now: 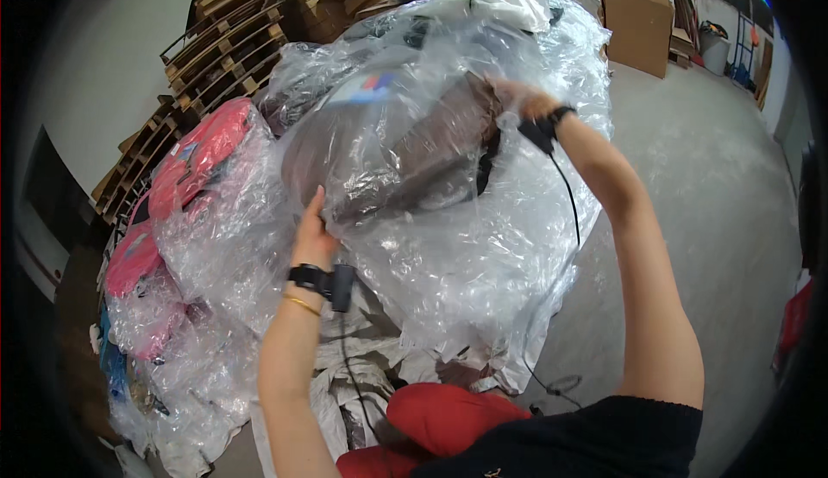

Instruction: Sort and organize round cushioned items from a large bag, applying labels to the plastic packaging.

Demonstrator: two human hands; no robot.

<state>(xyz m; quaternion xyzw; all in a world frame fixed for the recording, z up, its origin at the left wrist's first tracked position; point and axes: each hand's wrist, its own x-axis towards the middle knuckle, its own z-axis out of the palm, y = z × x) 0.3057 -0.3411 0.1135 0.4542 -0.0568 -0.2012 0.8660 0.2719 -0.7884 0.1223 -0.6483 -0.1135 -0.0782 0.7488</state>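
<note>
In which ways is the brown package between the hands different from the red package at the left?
The brown package is dark, while the red package is bright.
The left hand and right hand are at the brown package; neither is at the red package.
The brown package is in front of the person, the red package farther left.
Both show clear, shiny plastic around them.
</note>
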